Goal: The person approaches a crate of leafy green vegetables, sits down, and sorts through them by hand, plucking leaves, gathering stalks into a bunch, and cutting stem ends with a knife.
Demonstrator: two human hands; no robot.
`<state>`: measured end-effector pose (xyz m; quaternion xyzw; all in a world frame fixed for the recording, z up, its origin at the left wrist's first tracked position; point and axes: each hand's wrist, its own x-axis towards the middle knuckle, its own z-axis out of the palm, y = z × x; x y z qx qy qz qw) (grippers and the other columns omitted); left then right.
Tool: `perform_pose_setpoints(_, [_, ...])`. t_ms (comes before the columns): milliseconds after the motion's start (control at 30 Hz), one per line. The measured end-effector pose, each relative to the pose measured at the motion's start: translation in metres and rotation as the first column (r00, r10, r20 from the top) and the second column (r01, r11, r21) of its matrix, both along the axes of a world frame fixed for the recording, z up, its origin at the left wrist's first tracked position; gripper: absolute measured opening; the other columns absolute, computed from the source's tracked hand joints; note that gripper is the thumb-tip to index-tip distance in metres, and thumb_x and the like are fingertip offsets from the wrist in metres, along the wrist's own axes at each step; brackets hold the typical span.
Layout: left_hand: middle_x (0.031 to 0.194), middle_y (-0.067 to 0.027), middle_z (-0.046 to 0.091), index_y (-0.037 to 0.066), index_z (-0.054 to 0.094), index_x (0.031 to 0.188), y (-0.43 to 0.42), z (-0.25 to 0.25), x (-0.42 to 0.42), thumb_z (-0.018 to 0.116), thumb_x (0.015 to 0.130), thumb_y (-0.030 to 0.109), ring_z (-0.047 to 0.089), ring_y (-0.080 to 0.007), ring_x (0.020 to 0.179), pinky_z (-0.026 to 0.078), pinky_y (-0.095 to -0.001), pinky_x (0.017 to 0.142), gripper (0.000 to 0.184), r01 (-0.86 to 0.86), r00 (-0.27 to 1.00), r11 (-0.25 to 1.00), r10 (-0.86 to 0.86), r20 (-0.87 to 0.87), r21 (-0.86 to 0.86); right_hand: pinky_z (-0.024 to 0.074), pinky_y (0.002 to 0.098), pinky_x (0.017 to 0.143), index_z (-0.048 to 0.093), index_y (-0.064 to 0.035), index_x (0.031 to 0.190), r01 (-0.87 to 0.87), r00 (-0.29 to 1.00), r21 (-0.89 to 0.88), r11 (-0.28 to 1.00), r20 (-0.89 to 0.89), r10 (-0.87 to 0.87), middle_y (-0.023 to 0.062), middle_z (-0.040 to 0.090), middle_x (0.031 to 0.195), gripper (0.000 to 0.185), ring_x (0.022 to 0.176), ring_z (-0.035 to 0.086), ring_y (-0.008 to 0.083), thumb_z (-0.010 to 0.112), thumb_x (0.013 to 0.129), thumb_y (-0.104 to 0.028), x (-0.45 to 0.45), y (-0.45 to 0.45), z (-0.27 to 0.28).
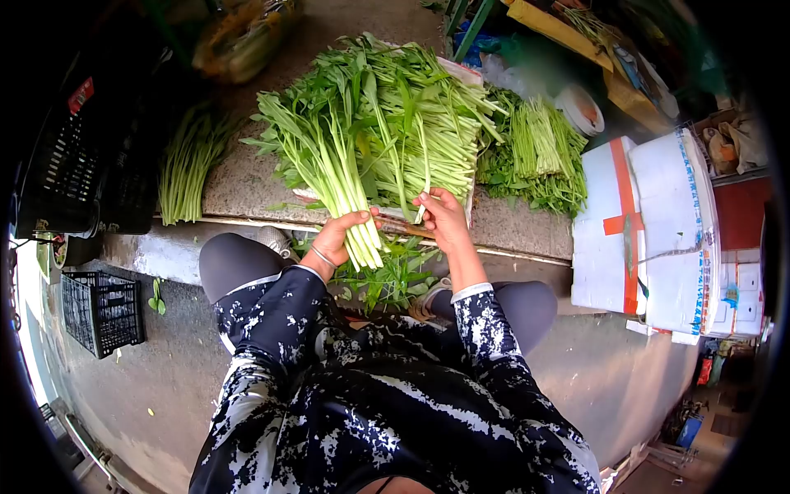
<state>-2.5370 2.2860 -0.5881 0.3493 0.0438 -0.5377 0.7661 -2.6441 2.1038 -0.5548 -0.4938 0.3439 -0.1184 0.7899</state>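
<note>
A bunch of water spinach point(336, 169) is in my left hand point(331, 240), its fingers wrapped round the pale stems. The leaves point away from me and the cut ends hang below the hand. My right hand point(444, 219) is closed in a pinch on the lower end of a single water spinach stalk point(421, 156), a little to the right of the bunch. Beyond both hands lies a large pile of water spinach point(448, 115), stems toward the right. Loose green leaves point(387, 276) lie below my hands, between my feet.
A smaller bunch of greens point(191, 165) lies at the left of the ledge point(527, 222). Stacked greens point(543, 144) sit right of the pile, beside white foam boxes point(666, 239) with orange tape. Black crates point(103, 309) stand at the left.
</note>
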Motion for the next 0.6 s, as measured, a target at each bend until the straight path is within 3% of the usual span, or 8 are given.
perform_pose_setpoints(33, [0.094,-0.0053,0.059,0.001,0.05,0.105,0.001,-0.001,-0.001,0.062,0.073,0.01,0.057,-0.0206,0.084,0.05,-0.0378,0.071,0.036,0.036,0.999,0.999,-0.036,-0.003,-0.017,0.0317,0.0158,0.041,0.052,-0.0033,0.095,-0.003,1.0,0.005,1.0,-0.004,0.003,0.0059,0.062,0.078,0.023,0.051,0.044,0.0039,0.064,0.078,-0.013,0.0,0.007,-0.002])
perform_pose_setpoints(100, [0.098,-0.0059,0.058,0.001,0.05,0.104,-0.001,-0.001,-0.001,0.062,0.074,0.01,0.056,-0.0221,0.09,0.05,-0.0389,0.074,0.034,0.053,0.998,0.997,-0.055,-0.028,-0.05,0.035,0.0156,0.043,0.051,-0.0026,0.094,-0.086,0.995,-0.245,0.966,-0.063,0.072,0.0075,0.063,0.08,0.022,0.054,0.045,0.0043,0.063,0.079,-0.012,0.006,0.021,-0.004])
perform_pose_setpoints(167, [0.103,-0.0067,0.057,0.0,0.049,0.107,-0.003,0.006,-0.007,0.061,0.074,0.011,0.054,-0.0235,0.098,0.049,-0.0403,0.077,0.037,0.006,1.0,0.997,-0.007,-0.023,-0.083,0.0397,0.0191,0.052,0.053,-0.0011,0.098,-0.144,0.988,-0.334,0.931,-0.003,0.152,0.0053,0.062,0.077,0.024,0.063,0.053,0.0072,0.063,0.077,-0.007,0.007,0.034,-0.012])
perform_pose_setpoints(200, [0.107,-0.0075,0.056,-0.001,0.046,0.113,-0.002,0.002,-0.005,0.06,0.075,0.012,0.051,-0.0237,0.103,0.048,-0.0416,0.08,0.042,0.07,0.996,0.987,-0.077,-0.043,-0.145,0.0404,0.0197,0.053,0.053,-0.0011,0.098,-0.182,0.981,-0.382,0.906,-0.01,0.193,0.0053,0.062,0.077,0.023,0.062,0.053,0.0071,0.062,0.078,-0.007,0.004,0.038,-0.016])
perform_pose_setpoints(300, [0.104,-0.008,0.057,-0.001,0.048,0.113,-0.001,-0.022,0.0,0.059,0.076,0.012,0.055,-0.0213,0.095,0.048,-0.0387,0.081,0.041,0.094,0.994,0.99,-0.1,-0.05,-0.108,0.0429,0.0212,0.057,0.056,-0.0003,0.095,-0.25,0.964,-0.431,0.867,-0.028,0.265,0.0043,0.062,0.078,0.018,0.064,0.054,0.0075,0.06,0.079,-0.005,-0.001,0.053,-0.021])
perform_pose_setpoints(367, [0.103,-0.0087,0.057,-0.001,0.049,0.111,-0.001,-0.006,-0.003,0.059,0.076,0.012,0.056,-0.0213,0.093,0.048,-0.0378,0.081,0.038,0.062,0.997,0.991,-0.066,-0.033,-0.117,0.044,0.0212,0.058,0.057,-0.0001,0.093,-0.327,0.943,-0.587,0.741,-0.154,0.294,0.0033,0.063,0.078,0.015,0.065,0.057,0.0088,0.058,0.08,-0.005,-0.004,0.059,-0.028])
perform_pose_setpoints(533, [0.101,-0.0092,0.058,0.0,0.052,0.107,0.001,-0.011,-0.001,0.058,0.076,0.012,0.056,-0.0209,0.092,0.047,-0.0374,0.082,0.034,0.097,0.994,0.986,-0.103,-0.039,-0.133,0.0442,0.0195,0.058,0.058,0.0016,0.093,-0.353,0.925,-0.513,0.783,-0.064,0.375,0.0025,0.061,0.077,0.015,0.063,0.053,0.006,0.058,0.081,-0.007,0.001,0.05,-0.026])
perform_pose_setpoints(600, [0.098,-0.0064,0.058,0.001,0.053,0.104,0.0,-0.003,-0.003,0.059,0.076,0.012,0.057,-0.0209,0.091,0.048,-0.0377,0.08,0.031,0.078,0.996,0.989,-0.084,-0.037,-0.125,0.0442,0.0194,0.056,0.058,0.0017,0.091,-0.267,0.958,-0.333,0.904,-0.19,0.213,0.0027,0.061,0.076,0.017,0.062,0.055,0.0077,0.058,0.082,-0.012,0.018,0.034,-0.007])
